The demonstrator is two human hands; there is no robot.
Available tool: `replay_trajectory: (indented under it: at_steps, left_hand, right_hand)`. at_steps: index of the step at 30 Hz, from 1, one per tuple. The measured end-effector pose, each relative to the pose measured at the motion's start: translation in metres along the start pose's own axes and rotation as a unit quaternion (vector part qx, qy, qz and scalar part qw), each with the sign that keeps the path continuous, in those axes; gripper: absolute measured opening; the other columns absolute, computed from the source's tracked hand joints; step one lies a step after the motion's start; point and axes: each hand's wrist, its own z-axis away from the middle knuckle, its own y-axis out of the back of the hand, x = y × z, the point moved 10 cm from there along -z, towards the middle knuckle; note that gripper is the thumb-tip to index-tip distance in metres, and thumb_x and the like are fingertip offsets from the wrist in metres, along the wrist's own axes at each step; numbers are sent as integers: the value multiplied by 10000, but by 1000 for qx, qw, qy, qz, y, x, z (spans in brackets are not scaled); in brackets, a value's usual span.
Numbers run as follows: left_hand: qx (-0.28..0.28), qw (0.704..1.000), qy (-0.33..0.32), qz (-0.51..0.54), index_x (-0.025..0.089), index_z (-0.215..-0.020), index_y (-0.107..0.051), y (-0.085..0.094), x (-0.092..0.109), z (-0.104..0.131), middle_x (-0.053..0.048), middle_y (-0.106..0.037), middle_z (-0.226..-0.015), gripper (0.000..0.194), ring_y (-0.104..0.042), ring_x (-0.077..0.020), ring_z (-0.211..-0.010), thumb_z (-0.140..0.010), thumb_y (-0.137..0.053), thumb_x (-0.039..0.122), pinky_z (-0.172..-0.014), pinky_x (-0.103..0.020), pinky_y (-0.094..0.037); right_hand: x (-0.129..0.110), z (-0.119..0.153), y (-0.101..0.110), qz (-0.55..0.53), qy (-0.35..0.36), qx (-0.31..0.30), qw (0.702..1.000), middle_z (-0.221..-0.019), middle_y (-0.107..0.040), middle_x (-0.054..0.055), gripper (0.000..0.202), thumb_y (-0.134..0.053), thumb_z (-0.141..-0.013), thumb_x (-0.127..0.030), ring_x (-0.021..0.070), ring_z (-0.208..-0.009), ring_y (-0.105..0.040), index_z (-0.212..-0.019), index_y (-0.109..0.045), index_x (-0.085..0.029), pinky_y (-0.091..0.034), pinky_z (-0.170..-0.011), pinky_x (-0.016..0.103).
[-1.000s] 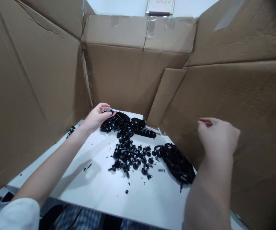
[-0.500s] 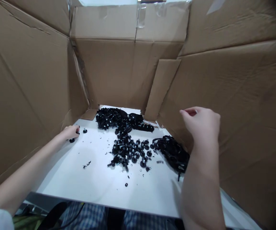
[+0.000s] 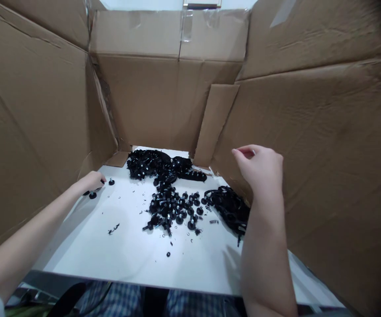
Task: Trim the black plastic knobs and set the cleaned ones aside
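My left hand point(image 3: 93, 180) is at the left side of the white table, close to the cardboard wall. Its fingers are curled around a black part with a round base, mostly hidden by the hand. Beside it stand a screw foot point(image 3: 93, 194), black-based with a metal stud, and a similar foot point(image 3: 111, 181) just beyond the fingertips. Raised above the right side of the table, my right hand point(image 3: 259, 167) is closed in a pinch. A small pale bit shows between thumb and finger, too little to name.
A pile of screw feet point(image 3: 173, 207) covers the middle of the white table point(image 3: 127, 259). Behind it lies a heap of black parts point(image 3: 147, 163). Black frame-like pieces point(image 3: 226, 204) lie at the right. Cardboard walls point(image 3: 150, 101) enclose three sides. Small rings and scraps are scattered around.
The camera view has shifted, moving the scene slightly left. My right hand has moved a little further left, still pinched. My left hand stays near the same spot by the feet.
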Motion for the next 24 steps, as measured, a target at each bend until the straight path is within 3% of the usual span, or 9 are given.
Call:
replay_trajectory:
  at_steps: [4,8,10,12,15,17,21,24]
  left_hand:
    - [-27,999,-8,-40,165,-878,-671,-3,1,3,-81,-702,-1018,143,-634,-214,-984,-818,-600,273,-877,-335,-469]
    - [-10,999,-13,-49,186,-957,-692,2,16,12,-115,-726,-1019,274,-656,-275,-967,-713,-578,239,-787,-284,-470]
    - [4,998,-32,-50,156,-991,-686,7,41,19,-156,-709,-1059,324,-635,-315,-1014,-712,-563,266,-810,-321,-468]
    - [9,996,-78,-38,156,-1039,-667,7,83,27,-150,-685,-1123,339,-616,-302,-1055,-780,-499,296,-859,-333,-457]
    - [-15,986,-166,-9,206,-1084,-641,-8,161,36,-73,-683,-1130,344,-627,-216,-1025,-882,-409,358,-869,-265,-461]
    - [-37,982,-187,-7,213,-1070,-646,-23,200,36,-69,-672,-1126,339,-620,-210,-1034,-917,-396,384,-888,-277,-463]
    - [-111,980,-160,-41,151,-1109,-594,-56,231,24,-92,-619,-1120,303,-612,-208,-973,-892,-546,357,-836,-404,-517]
    - [-148,972,-178,-48,157,-1122,-584,-60,239,18,-77,-608,-1125,291,-612,-193,-951,-895,-550,336,-805,-384,-534]
  right_hand:
    - [-5,1,0,-6,18,3,1000,-800,-715,90,186,-588,-784,-290,241,-797,-629,-817,-732,-177,-455,-752,375]
    - [-5,2,2,-17,17,3,1000,-793,-714,100,196,-591,-779,-298,241,-784,-622,-817,-737,-173,-448,-724,365]
    - [-6,2,2,-18,16,6,1000,-794,-715,97,200,-588,-779,-299,241,-787,-624,-825,-739,-175,-448,-725,361]
    - [-8,3,0,-13,21,10,1000,-795,-719,88,202,-583,-782,-295,238,-790,-630,-833,-741,-181,-451,-738,360]
    - [-15,5,-6,-6,36,5,999,-800,-725,82,212,-569,-789,-295,237,-796,-641,-844,-743,-186,-460,-752,359]
    - [-20,8,-10,-7,49,-4,999,-801,-727,83,218,-562,-792,-298,239,-801,-648,-843,-743,-188,-467,-749,356]
    - [-27,14,-13,-23,68,-18,997,-799,-731,76,224,-545,-805,-310,232,-804,-658,-829,-738,-199,-473,-741,340]
    - [-29,16,-13,-39,69,-25,997,-803,-732,70,221,-537,-815,-310,225,-805,-665,-832,-731,-206,-474,-750,339]
